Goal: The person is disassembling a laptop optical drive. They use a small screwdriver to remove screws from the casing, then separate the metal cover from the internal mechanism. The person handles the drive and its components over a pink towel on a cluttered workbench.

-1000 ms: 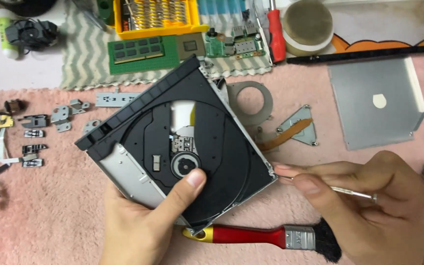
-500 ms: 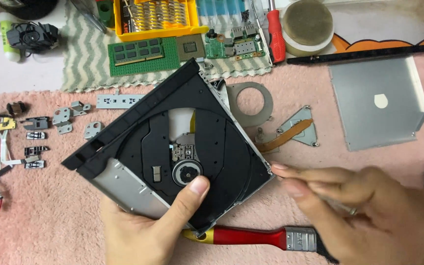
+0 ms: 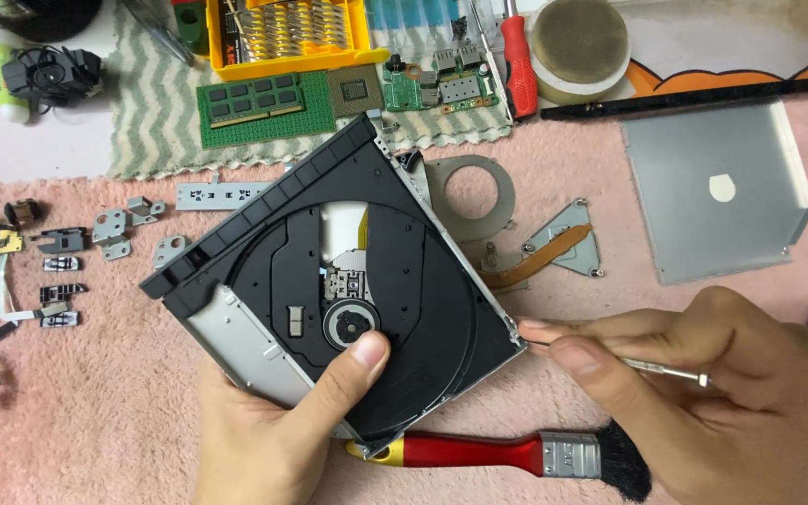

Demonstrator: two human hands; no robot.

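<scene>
1. the left hand grips the slim optical drive from below, thumb pressed on the black tray just beside the spindle hub. it holds the drive tilted above the pink mat.
2. the right hand is closed in a pinch on a thin metal driver, whose tip sits at the drive's right-hand corner.
3. the step in hand looks like working a fastener or catch at that corner. the tip is too small to tell whether it sits in a screw head.
4. the next move calls for a steady left grip so the drive does not swing, and light, square pressure on the driver so it does not slip off the thin metal edge.
5. a red-handled brush lies just below the drive. a grey cover plate lies well apart to the right, small brackets to the left, and a green memory board at the top.
</scene>
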